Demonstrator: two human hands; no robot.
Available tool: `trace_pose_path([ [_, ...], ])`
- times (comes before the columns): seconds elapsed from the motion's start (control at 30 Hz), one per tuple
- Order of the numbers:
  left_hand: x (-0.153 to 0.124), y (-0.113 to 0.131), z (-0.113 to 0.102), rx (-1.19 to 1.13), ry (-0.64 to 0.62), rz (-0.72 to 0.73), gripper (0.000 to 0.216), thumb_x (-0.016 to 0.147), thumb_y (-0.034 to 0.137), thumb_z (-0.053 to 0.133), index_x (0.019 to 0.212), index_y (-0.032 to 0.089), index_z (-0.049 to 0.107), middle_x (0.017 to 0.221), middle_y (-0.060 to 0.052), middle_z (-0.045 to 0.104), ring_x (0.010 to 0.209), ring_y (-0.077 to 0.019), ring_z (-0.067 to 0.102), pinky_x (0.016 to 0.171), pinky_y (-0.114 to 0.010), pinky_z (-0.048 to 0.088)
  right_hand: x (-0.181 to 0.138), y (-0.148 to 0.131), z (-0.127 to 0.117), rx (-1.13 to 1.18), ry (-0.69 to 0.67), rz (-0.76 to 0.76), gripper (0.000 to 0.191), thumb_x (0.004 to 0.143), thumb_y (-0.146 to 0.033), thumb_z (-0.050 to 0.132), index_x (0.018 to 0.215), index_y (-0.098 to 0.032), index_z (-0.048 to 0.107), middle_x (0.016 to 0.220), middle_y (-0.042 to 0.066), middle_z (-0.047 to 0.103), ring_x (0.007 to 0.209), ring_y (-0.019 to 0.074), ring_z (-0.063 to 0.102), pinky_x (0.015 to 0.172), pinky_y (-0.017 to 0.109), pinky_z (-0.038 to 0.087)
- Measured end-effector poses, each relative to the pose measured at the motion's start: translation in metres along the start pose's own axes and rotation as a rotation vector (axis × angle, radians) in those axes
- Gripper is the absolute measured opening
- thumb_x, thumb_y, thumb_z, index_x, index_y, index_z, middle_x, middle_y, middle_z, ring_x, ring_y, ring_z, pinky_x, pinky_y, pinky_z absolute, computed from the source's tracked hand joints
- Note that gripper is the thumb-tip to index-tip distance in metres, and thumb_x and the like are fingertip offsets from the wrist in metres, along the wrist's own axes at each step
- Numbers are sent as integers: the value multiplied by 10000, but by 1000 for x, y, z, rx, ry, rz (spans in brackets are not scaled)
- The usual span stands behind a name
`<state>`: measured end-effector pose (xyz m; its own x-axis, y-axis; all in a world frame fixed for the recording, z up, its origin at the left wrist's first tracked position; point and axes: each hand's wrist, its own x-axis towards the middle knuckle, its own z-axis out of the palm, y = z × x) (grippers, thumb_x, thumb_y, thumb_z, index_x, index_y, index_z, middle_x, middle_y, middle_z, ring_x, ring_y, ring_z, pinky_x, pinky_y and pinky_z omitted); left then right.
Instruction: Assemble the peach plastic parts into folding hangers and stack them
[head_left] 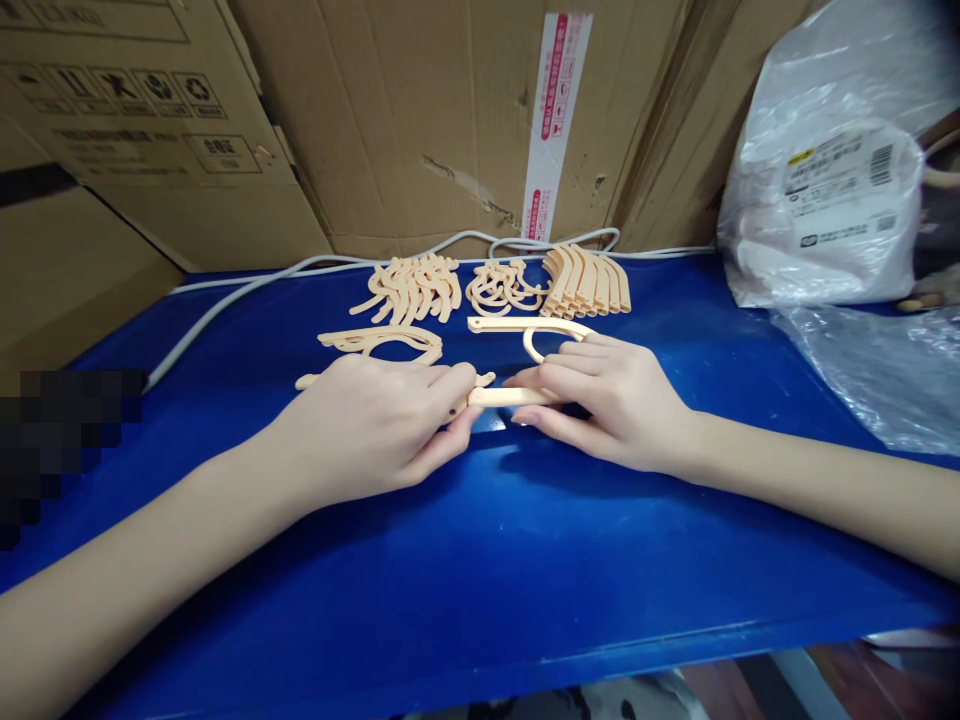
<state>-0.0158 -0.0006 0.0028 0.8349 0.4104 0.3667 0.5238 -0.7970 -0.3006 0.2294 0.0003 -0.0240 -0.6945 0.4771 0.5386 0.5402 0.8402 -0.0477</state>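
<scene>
Both hands meet over the middle of a blue table. My left hand is closed, thumb and forefinger pinching a beige plastic hanger piece; most of it is hidden behind the hand. My right hand grips a straight beige hanger arm, whose left end touches my left fingertips. Just beyond my left hand lies a folded beige hanger. Another beige hanger part with a curved loop lies behind my right fingers, partly covered by them.
Farther back are piles of wavy beige pieces, small hooks and stacked curved arms. A white cable runs behind them. Cardboard boxes stand at the back. Plastic bags sit at the right.
</scene>
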Motion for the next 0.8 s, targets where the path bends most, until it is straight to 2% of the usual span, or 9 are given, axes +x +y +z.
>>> trace_pose_path([
  [0.1, 0, -3, -1, 35, 0, -19, 268, 968, 242, 386, 729, 202, 500, 532, 10, 530, 431, -153, 510, 421, -274, 224, 1, 2, -2, -42, 96, 16, 311, 1006, -379, 514, 994, -152, 726, 870, 65, 698, 827, 214, 586, 756, 359, 411],
  [0.23, 0, -5, 0, 46, -29, -38, 244, 962, 241, 401, 743, 201, 499, 568, -3, 580, 451, -166, 557, 423, -274, 243, 2, 8, -2, 33, 202, 177, 248, 990, -313, 532, 930, -154, 713, 1048, 117, 651, 1027, 243, 573, 915, 406, 415],
  [0.33, 0, -7, 1, 52, -33, -44, 257, 962, 248, 400, 727, 204, 492, 522, 13, 530, 419, -160, 524, 417, -274, 227, 2, 15, 0, 157, 215, 337, 229, 990, -298, 536, 906, -183, 715, 1160, 109, 631, 1144, 237, 560, 1004, 415, 398],
  [0.43, 0, -8, 1, 70, -26, -59, 272, 964, 261, 399, 712, 208, 487, 492, 24, 481, 390, -153, 478, 412, -271, 206, 2, 21, 4, 254, 170, 453, 255, 995, -295, 521, 910, -203, 744, 1245, 99, 628, 1226, 237, 553, 1047, 415, 377],
  [0.5, -1, -8, 0, 79, -20, -61, 281, 965, 269, 397, 703, 211, 481, 490, 23, 474, 385, -151, 464, 412, -271, 197, 3, 25, 7, 289, 126, 480, 275, 995, -299, 514, 914, -204, 759, 1228, 96, 651, 1201, 242, 575, 1028, 408, 389],
  [0.67, -1, -5, -1, 84, -20, -49, 259, 948, 262, 403, 706, 213, 481, 518, 14, 503, 412, -160, 479, 418, -284, 191, 5, 27, 8, 335, 20, 455, 297, 993, -309, 506, 947, -175, 767, 969, 75, 730, 945, 231, 642, 851, 370, 444],
  [0.8, -1, -4, -2, -8, -39, -24, 200, 916, 212, 414, 731, 207, 488, 606, 1, 568, 481, -154, 510, 447, -282, 253, 5, 25, 7, 310, -5, 435, 276, 987, -270, 503, 977, -159, 756, 972, 82, 722, 935, 223, 632, 838, 359, 434],
])
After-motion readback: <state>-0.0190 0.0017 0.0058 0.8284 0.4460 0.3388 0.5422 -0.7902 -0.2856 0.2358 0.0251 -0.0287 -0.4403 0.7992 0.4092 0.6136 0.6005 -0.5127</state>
